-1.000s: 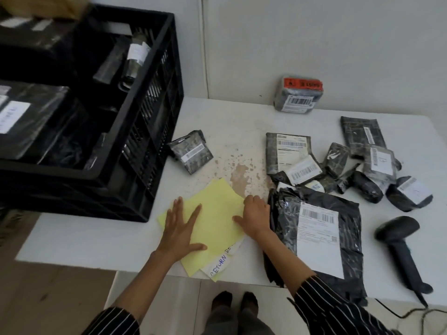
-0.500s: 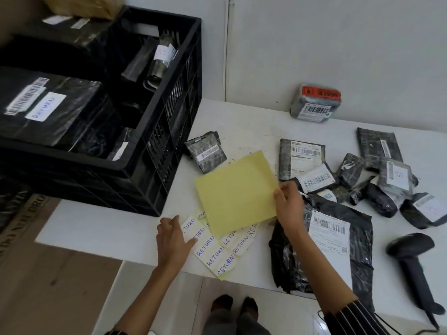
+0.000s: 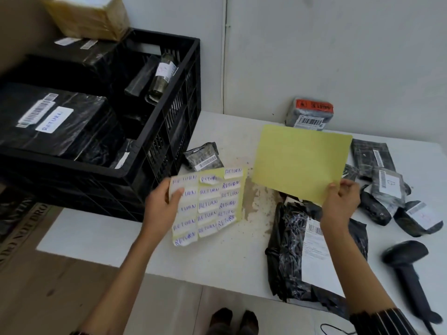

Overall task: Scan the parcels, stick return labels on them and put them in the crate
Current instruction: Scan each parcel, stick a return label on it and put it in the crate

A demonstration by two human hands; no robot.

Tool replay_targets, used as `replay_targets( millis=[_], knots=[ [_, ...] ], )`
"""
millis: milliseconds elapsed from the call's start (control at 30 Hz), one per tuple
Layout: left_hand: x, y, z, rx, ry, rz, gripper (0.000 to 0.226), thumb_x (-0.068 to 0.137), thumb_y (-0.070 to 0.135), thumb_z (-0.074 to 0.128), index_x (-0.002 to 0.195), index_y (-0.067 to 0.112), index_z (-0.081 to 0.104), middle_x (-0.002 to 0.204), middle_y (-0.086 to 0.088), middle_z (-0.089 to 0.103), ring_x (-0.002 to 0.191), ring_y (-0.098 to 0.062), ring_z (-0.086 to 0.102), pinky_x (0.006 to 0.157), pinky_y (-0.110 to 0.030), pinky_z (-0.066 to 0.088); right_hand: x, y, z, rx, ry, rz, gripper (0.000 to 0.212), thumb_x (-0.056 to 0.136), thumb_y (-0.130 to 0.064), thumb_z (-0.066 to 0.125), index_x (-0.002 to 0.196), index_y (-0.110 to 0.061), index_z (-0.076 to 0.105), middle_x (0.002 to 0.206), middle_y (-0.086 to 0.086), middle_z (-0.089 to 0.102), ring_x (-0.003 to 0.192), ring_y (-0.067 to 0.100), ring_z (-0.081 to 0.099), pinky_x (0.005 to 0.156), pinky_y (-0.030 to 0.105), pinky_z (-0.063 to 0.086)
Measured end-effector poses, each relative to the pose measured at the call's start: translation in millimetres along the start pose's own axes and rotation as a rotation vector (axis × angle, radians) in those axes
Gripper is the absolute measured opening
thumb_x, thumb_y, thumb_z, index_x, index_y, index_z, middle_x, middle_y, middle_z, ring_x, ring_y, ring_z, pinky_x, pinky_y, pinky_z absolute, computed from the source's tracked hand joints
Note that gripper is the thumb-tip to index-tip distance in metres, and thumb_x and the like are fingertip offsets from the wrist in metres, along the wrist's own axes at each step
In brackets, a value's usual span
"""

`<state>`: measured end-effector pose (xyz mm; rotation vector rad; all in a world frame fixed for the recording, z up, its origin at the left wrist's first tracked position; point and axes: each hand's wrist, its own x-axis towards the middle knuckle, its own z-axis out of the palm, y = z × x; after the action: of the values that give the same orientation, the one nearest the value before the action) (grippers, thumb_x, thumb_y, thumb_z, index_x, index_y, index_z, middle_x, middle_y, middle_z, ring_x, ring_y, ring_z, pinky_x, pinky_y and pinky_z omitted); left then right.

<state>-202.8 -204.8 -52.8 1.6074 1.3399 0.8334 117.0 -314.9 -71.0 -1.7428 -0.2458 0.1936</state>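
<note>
Nearest you, at the lower right of the frame, the big black parcel lay flat at the front edge of the table. Its shipping label faced up and I could see no return sticker on it. The scanner lay just right of it, with no hand on it.

A second ago both your hands were flat on the stacked yellow sheets. Then you split them! Your left hand, centre-left, pinched the left edge of the label sheet, thumb on top, with its rows of handwritten RETURN stickers facing you. Your right hand, centre-right, pinched the bottom corner of the blank yellow sheet and had swung it up over the scattered small parcels.

So the stickers were uncovered and ready to peel. My read is that labelling the big parcel came next.

Farther back, at the upper left, the crate already held a labelled parcel.
</note>
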Motion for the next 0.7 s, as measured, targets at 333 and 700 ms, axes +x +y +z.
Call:
replay_targets(
  millis=[333, 700],
  knots=[
    [33, 75, -18, -0.209, 0.102, 0.011, 0.022, 0.098, 0.016, 0.047, 0.088, 0.033, 0.056, 0.092, 0.005, 0.066, 0.083, -0.011, 0.066, 0.068, -0.03, 0.056, -34, 6, 43, -0.156, -0.51, 0.138, 0.015, 0.086, 0.008, 0.043, 0.09, -0.005, 0.048, 0.083, 0.007, 0.055, 0.068, 0.016, 0.049, 0.054, 0.026, 0.039],
    [26, -16, 13, -0.178, 0.067, -0.44, 0.019, 0.099, 0.016, 0.044, 0.115, 0.016, 0.055, 0.1, -0.006, 0.065, 0.081, -0.018, 0.063, 0.067, -0.031, 0.051, -79, 63, 85, -0.378, -0.739, 0.301, 0.009, 0.09, 0.0, 0.045, 0.084, -0.005, 0.049, 0.079, 0.005, 0.054, 0.073, 0.018, 0.048, 0.06, 0.028, 0.04]
  ],
)
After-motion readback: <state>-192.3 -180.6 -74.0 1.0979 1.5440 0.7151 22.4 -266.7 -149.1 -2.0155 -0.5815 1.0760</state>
